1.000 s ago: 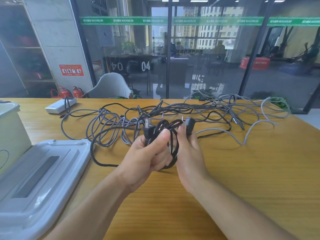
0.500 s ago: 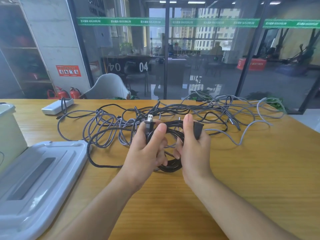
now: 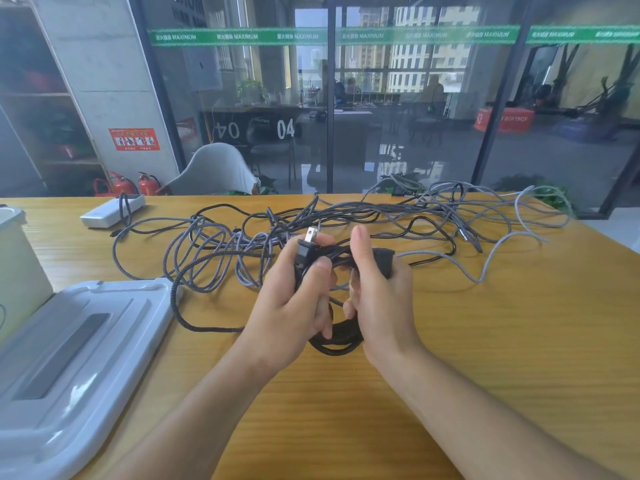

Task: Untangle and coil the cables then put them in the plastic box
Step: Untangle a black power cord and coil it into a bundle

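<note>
My left hand (image 3: 294, 306) grips a coiled black power cable (image 3: 337, 337) by its two-prong plug (image 3: 306, 251), prongs pointing up. My right hand (image 3: 381, 299) holds the same coil from the right, its thumb raised and its fingers around the cable's other black connector (image 3: 384, 259). The coil's lower loop hangs between both hands just above the table. Behind them a tangle of grey braided and black cables (image 3: 221, 251) spreads across the wooden table (image 3: 502, 341). The plastic box (image 3: 17, 258) stands at the far left edge, partly cut off.
The box's grey-white lid (image 3: 79, 348) lies flat at the front left. A white power bank (image 3: 112, 211) with a short cable sits at the back left. More cable loops (image 3: 502, 223) reach the table's back right edge. Glass walls and a chair stand behind.
Both hands have drawn the black coil a little closer and lower, the plug now upright in my left hand. The right thumb has lifted off the coil.
</note>
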`<state>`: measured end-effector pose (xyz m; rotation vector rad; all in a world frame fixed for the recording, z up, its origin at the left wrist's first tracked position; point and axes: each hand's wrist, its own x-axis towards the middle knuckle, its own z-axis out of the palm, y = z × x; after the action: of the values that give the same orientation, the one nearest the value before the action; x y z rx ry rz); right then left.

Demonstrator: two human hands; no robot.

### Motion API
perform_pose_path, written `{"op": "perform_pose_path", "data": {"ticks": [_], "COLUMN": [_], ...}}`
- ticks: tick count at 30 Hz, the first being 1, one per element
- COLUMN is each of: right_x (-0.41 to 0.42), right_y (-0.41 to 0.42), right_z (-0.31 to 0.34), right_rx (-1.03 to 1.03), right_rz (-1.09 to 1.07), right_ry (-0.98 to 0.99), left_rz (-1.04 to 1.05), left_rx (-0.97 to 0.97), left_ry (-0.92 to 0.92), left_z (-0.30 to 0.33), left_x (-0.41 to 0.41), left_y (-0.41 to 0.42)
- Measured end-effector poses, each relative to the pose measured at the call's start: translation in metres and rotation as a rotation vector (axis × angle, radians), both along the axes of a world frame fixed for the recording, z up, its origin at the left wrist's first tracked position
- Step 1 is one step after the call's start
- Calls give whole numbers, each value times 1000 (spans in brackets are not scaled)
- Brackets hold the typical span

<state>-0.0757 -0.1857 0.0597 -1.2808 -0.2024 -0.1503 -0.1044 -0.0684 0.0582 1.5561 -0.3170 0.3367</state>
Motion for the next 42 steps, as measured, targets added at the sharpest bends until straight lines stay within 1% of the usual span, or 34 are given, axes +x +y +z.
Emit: {"op": "perform_pose_path", "data": {"ticks": [2,5,7,11,16,19,22,25,29,32,35,38,40,42], "right_x": [1,1,1,-2,1,5,9,10,12,13,12,12,15,18], "right_y": [3,4,2,-1,5,5,5,3,-1,-1,-1,-4,-6,-9], "right_z": [-1,-2,-6,-12,-7,-9,-11,-12,-9,-9,-11,-11,-12,-14], "right_rx": [-31,-44,-50,-77,-53,-35,-39,-27,2,-11,-42,-72,-112,-160], "right_rz": [-39,-83,-82,-15,-43,-75,-91,-123,-188,-193,-98,121,269,340], "right_ry": [-40,-64,-78,-167,-80,-49,-34,-10,-19,-55,-47,-47,-78,-63], "left_rz": [52,115,127,98,67,134,211,243,236,280,331,369,375,397], "left_rx": [-30,-26,23,144,39,0,25,60,23,-6,-13,3,-44,-91], "left_ry": [7,-17,-6,45,29,-22,-107,-152,-134,-91,-80,-87,-79,-74], "left_z": [1,3,3,4,4,2,-2,-7,-11,-12,-17,-18,-14,-11], "left_x": [-2,-3,-1,0,-6,-5,-3,-2,-2,-2,4,11,13,14], "left_y": [-3,-5,-3,4,4,1,-3,-5,-13,-21,-17,-2,8,15]}}
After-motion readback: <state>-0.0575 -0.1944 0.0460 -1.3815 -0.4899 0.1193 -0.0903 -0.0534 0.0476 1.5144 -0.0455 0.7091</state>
